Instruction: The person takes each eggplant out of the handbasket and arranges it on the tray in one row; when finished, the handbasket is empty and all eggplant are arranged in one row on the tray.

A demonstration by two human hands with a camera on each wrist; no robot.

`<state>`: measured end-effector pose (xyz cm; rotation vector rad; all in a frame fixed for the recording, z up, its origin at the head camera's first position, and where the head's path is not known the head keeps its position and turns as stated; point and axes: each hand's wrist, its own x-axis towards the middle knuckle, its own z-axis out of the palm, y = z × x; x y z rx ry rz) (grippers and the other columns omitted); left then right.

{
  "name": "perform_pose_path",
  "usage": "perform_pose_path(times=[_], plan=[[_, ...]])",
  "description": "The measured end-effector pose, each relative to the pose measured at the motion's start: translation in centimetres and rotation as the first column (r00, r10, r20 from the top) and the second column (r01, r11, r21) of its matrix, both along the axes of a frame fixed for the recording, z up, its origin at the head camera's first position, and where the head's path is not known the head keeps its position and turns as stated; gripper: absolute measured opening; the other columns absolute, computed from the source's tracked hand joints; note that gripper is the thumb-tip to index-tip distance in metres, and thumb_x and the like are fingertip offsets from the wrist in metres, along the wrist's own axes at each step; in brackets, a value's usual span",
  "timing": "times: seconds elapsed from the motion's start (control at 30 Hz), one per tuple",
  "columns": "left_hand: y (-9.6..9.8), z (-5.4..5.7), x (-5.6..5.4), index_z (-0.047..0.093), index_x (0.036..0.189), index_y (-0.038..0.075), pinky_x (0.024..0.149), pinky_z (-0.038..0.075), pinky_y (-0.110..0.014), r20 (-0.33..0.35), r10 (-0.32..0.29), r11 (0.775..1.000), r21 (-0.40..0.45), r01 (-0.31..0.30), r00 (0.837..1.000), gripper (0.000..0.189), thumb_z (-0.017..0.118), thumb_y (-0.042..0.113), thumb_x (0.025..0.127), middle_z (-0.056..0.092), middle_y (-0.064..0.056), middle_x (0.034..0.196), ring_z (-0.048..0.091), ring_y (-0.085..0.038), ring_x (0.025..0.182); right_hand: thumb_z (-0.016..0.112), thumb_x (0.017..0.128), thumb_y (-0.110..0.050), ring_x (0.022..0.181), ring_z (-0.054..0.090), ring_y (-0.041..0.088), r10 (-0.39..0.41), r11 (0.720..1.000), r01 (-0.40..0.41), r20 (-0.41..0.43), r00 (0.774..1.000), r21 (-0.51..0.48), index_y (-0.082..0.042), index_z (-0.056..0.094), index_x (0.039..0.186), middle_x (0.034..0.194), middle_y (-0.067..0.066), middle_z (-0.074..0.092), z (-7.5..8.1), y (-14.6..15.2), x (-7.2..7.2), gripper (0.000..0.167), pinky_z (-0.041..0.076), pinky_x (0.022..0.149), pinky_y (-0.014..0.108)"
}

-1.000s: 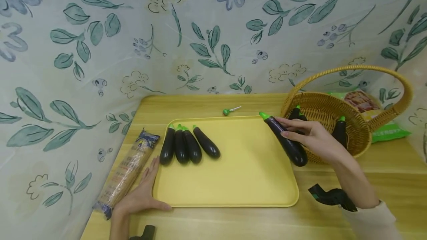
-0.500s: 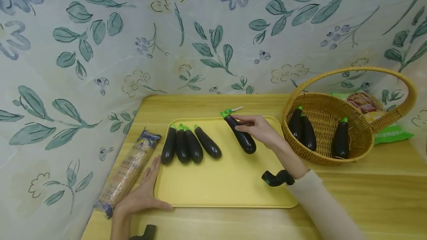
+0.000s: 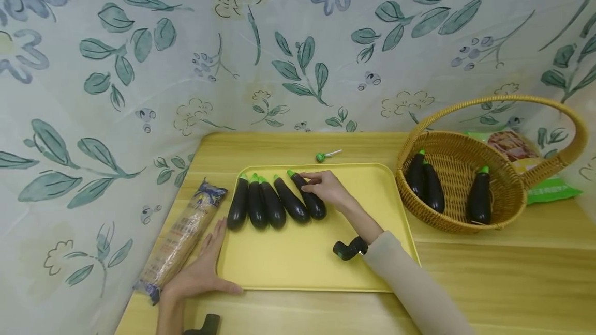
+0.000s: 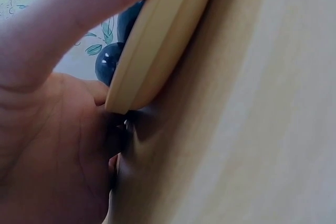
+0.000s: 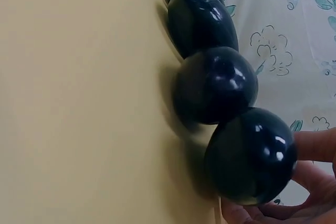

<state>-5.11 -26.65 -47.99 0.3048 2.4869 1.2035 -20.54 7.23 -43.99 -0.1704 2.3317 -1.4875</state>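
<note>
In the head view my right hand [image 3: 328, 188] pinches a dark eggplant [image 3: 313, 201] with a green stem end, at the right end of a row on the yellow tray [image 3: 307, 262]. In the right wrist view that eggplant [image 5: 252, 156] is nearest the camera, with the fingers behind it. Several other eggplants [image 3: 273, 204] lie side by side to its left. My left hand [image 3: 200, 270] rests at the tray's near left corner, fingers along its left side and thumb along the front edge. The left wrist view shows the palm against the tray rim [image 4: 152, 51].
A wicker basket [image 3: 458, 224] with a tall handle stands at the right, holding 3 eggplants. Behind it lies a green food bag [image 3: 554, 190]. A long packet of noodles [image 3: 181, 242] lies left of the tray. A green lollipop [image 3: 320, 157] lies behind the tray.
My right hand has carried the eggplant leftward from beside the basket to the right end of the row and lowered it there. The left hand has stayed at the tray corner.
</note>
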Motion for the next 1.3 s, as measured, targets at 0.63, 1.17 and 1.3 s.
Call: perform_pose_path(times=[0.63,1.17,1.3], plan=[[0.0,0.0,0.1,-0.016,0.165,0.013,0.122,-0.011,-0.074,-0.006,0.001,1.000,-0.026,-0.001,1.000,0.159,0.098,0.046,0.060,-0.023,-0.016,0.172,-0.020,-0.054,0.155,0.069,0.098,-0.018,0.117,0.068,0.033,-0.146,0.989,0.145,-0.032,0.989,-0.017,-0.015,0.067,0.139,0.124,0.017,0.074,-0.9,-0.8,2.2,0.042,0.058,0.099,0.049],[0.1,0.0,0.0,-0.017,0.165,0.014,0.122,-0.011,-0.074,-0.012,0.000,1.000,-0.031,-0.001,1.000,0.158,0.098,0.046,0.060,-0.023,-0.017,0.172,-0.020,-0.054,0.154,0.070,0.098,-0.023,0.111,0.070,0.032,-0.116,0.991,0.120,-0.058,0.991,0.053,-0.018,0.067,0.139,0.121,0.016,0.075,-0.8,-0.5,2.3,0.041,0.060,0.091,0.044],[0.0,-0.1,0.0,-0.017,0.165,0.014,0.121,-0.009,-0.076,-0.014,0.001,0.999,-0.037,-0.002,1.000,0.158,0.098,0.046,0.060,-0.023,-0.017,0.172,-0.020,-0.055,0.154,0.068,0.100,-0.026,0.104,0.069,0.027,-0.105,0.993,0.108,-0.055,0.993,0.048,-0.018,0.066,0.141,0.116,0.013,0.076,-0.7,-0.3,2.3,0.042,0.056,0.081,0.033]])
